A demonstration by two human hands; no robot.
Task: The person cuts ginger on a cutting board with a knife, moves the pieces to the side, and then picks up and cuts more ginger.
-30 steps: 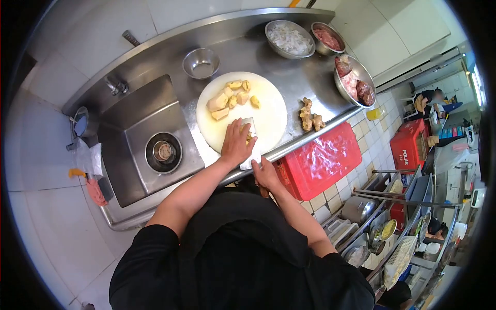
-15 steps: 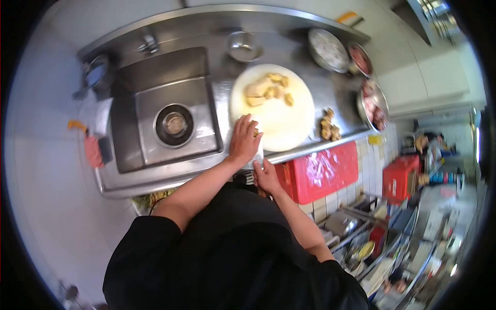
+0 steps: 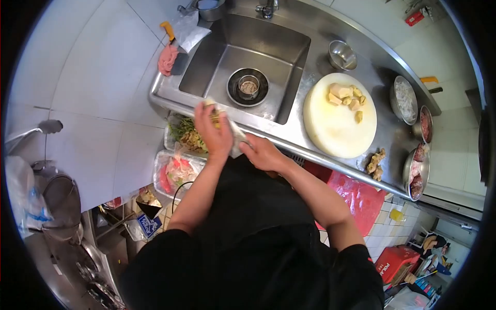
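My right hand (image 3: 263,153) grips a wide-bladed knife, probably a cleaver (image 3: 237,138), whose handle is mostly hidden. My left hand (image 3: 214,132) lies along the blade and holds yellowish-brown ginger peelings (image 3: 216,118) against it. Both hands are in front of the sink's near edge, above a bin of green and brown scraps (image 3: 190,137). On the round white cutting board (image 3: 336,129) are several peeled ginger pieces (image 3: 345,94). Unpeeled ginger (image 3: 376,164) lies on the steel counter to the board's right.
A steel sink (image 3: 217,77) has a small strainer cup (image 3: 248,87) at its drain. Steel bowls of meat (image 3: 416,173) and pale pieces (image 3: 404,101) line the right side. A second scrap bin (image 3: 175,173) and a red lid-like slab (image 3: 354,201) sit below the counter.
Both hands have left the cutting board's near edge with the knife and peelings, moving left over the scrap bin. The camera view has turned left, bringing the bins into sight.
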